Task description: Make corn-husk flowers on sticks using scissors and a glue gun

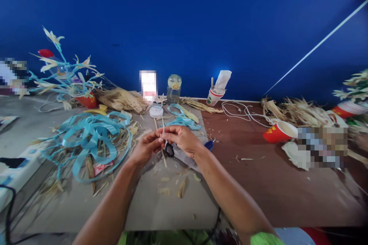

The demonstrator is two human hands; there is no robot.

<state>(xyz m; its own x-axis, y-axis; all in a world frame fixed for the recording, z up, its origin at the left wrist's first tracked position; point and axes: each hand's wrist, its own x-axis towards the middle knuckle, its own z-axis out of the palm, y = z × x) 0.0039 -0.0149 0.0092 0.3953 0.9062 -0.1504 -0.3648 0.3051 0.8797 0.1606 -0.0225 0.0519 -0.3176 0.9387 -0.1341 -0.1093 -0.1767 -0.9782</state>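
Observation:
My left hand (148, 147) and my right hand (181, 138) meet over the middle of the table, fingertips pinched together. Between them stands a thin pale strip (163, 123), which looks like corn husk; its lower part is hidden by the fingers. Just below the hands, a dark looped handle (170, 150), perhaps of scissors, lies on the grey surface. A thin wooden stick (164, 159) shows beneath the fingers. Beyond them sits a round white roll or lid (156, 112). To the right of my right hand is a blue tool (210, 144), partly covered by the wrist.
Tangled light-blue ribbon (94, 138) spreads at left, near a red cup (87, 100) holding husk flowers (61, 65). A glass jar (174, 89) and a paper cup (215, 97) stand by the blue wall. At right lie a tipped red cup (277, 131), white cable (240, 110) and dried husks (304, 111).

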